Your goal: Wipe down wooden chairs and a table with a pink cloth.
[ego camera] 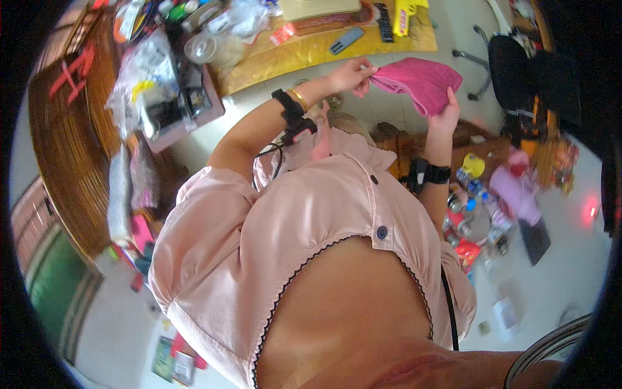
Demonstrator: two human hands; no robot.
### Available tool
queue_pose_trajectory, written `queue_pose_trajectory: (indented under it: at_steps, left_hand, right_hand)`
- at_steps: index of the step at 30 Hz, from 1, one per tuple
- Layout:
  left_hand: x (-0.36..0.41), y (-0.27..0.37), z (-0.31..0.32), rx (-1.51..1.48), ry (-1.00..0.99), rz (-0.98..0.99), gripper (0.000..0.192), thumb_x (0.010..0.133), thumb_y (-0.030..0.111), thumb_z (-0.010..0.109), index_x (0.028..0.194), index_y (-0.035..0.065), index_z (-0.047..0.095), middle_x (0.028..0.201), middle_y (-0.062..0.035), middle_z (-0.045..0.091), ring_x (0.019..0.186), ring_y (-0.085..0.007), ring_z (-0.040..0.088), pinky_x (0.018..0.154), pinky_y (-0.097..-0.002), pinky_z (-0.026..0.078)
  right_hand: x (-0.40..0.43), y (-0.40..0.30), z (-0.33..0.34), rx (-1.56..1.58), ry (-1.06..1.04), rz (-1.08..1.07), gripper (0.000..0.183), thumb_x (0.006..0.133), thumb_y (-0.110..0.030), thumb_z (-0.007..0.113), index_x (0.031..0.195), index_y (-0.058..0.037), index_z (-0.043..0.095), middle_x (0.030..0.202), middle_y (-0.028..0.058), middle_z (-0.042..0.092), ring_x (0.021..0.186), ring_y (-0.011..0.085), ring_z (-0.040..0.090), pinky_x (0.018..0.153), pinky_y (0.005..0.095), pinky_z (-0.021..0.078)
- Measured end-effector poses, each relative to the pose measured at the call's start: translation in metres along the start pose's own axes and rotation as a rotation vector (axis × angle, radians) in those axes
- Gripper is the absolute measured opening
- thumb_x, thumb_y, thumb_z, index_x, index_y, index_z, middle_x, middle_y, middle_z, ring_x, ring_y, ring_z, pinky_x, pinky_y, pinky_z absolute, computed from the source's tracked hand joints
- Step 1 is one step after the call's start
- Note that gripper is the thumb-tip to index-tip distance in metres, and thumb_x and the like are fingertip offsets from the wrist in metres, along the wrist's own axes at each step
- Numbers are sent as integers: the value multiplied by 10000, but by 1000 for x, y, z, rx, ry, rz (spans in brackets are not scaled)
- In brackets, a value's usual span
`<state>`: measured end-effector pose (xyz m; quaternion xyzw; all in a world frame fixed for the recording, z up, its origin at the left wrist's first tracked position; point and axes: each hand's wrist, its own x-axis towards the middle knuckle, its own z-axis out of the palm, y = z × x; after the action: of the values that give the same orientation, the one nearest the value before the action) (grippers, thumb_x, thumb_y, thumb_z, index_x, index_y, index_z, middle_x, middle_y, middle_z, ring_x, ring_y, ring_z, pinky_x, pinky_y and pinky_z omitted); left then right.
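A folded pink cloth [415,82] is stretched between my two hands, above the floor and just in front of the table edge. My left hand [352,78] pinches its left corner between thumb and fingers. At the cloth's lower right side, my right hand [444,114] grips the edge, with the thumb lying against the fabric. The cloth's layers hang slightly apart along the lower edge. Black straps with small devices sit on both my forearms.
Ahead stands a yellow-topped table [301,63] with a grey remote control [346,40], a black remote control [384,23] and a yellow toy gun [407,17]. Plastic bags [146,73] crowd the left, beside a wooden bench [73,160]. To the right are a black chair [515,73] and several bottles and cans [471,204].
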<state>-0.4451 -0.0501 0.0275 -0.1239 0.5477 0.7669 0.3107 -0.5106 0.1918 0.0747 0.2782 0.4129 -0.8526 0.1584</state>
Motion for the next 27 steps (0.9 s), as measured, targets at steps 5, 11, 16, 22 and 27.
queue_pose_trajectory:
  at_steps: [5,11,16,22,27]
  left_hand:
    - [-32,-35,-19,-81,198,-31,227,905,266,435,928,41,451,643,-79,585,491,-160,570,416,-266,455]
    - [-92,-85,-48,-303,526,-31,255,876,297,463,946,55,495,748,-66,603,568,-144,576,494,-262,451]
    - [-148,-138,-63,-499,842,50,230,866,281,462,930,66,516,786,-64,598,606,-135,574,531,-250,455]
    - [-207,-156,-66,-604,986,63,232,862,307,467,923,87,507,766,-42,584,608,-129,573,531,-252,443]
    - [-223,-165,-76,-546,976,127,219,853,264,513,950,69,495,870,-45,584,749,-126,575,621,-266,454]
  right_hand:
    - [13,16,24,-133,-33,116,385,861,-155,452,1211,-16,373,1196,165,453,1087,335,462,898,506,391]
    - [52,90,35,-533,-276,124,415,778,41,502,1174,-41,413,1133,131,493,1031,282,500,866,417,436]
    - [59,190,48,-655,-416,226,362,747,99,462,1091,-12,453,1066,108,511,965,225,509,823,344,437]
    - [38,251,89,-734,-500,287,343,718,125,437,1037,8,479,1029,96,525,945,203,519,843,318,419]
    - [-1,258,124,-668,-660,543,339,724,97,423,1042,-8,472,1042,107,528,948,204,524,861,335,420]
